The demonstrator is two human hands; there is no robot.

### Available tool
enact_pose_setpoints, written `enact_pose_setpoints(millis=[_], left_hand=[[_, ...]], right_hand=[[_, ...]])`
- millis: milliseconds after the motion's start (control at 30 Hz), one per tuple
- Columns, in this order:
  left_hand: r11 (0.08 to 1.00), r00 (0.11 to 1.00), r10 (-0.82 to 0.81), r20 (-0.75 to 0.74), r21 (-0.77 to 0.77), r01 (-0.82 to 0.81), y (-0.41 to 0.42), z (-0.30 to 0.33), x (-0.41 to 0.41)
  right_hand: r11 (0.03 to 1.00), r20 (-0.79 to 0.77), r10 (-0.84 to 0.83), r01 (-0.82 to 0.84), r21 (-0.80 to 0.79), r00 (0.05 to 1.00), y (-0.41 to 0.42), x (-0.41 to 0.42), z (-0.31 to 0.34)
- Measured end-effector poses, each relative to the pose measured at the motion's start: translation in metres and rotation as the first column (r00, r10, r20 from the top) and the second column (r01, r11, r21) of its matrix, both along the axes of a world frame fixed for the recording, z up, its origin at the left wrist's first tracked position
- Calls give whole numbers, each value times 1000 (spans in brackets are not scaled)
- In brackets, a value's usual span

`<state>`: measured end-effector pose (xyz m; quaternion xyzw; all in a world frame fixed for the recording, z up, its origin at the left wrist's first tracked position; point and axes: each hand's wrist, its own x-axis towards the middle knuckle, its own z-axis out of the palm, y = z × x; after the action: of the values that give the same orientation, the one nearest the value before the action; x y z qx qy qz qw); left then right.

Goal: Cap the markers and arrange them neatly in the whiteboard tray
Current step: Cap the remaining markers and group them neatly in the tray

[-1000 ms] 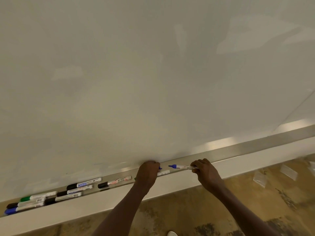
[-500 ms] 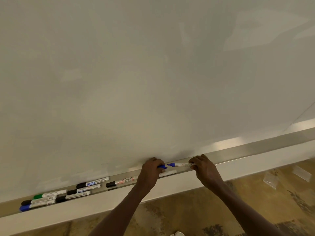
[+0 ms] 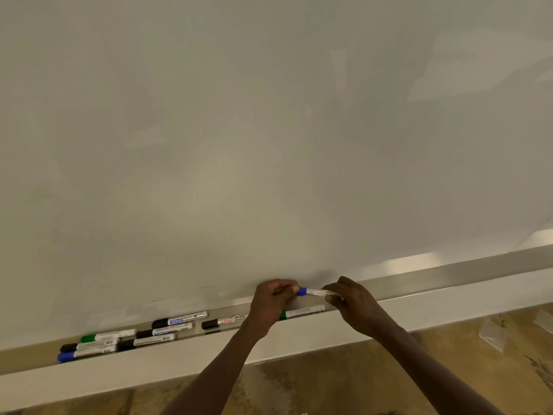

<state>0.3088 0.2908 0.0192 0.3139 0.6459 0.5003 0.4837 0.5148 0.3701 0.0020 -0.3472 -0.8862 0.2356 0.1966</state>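
Note:
A blue marker is held level just above the whiteboard tray. My right hand grips its white barrel. My left hand is closed around its blue cap end, and the cap is mostly hidden in the fingers. Below them a green marker lies in the tray, partly covered by my left wrist. A black-capped marker with red print lies to its left. Several capped markers, black, green and blue, lie in rows at the tray's left end.
The big white board fills the view above the tray. A white ledge runs under the tray. Below it is mottled brown floor with clear plastic bags at the right.
My hands have come together: the blue cap in my left hand has met the marker tip, which was bare a second ago. Both hands shifted slightly.

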Motion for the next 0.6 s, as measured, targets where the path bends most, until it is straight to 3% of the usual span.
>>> enact_pose_setpoints(millis=[67,200,300,433,600], left_hand=[[996,988,92,124,-31,-89,1,1,4],[984,966,171,194,-77,-159,-4,2,7],[983,964,182,193,-65,-173,-13,3,-1],[990,980,138,145,-35,-134,-15,4,-15],[996,994,87,64,-30,-85,-18,10,-28]], right_hand=[[1000,12,16,-16,21,1000,-4,-8,2],[999,37,-19,18,40,999,-12,-22,13],[969,77,-69,85,-233,995,-13,-37,26],[723,-16,-217,149,-675,976,-15,-48,40],[454,-50,-272,82,-887,961,-16,-55,50]])
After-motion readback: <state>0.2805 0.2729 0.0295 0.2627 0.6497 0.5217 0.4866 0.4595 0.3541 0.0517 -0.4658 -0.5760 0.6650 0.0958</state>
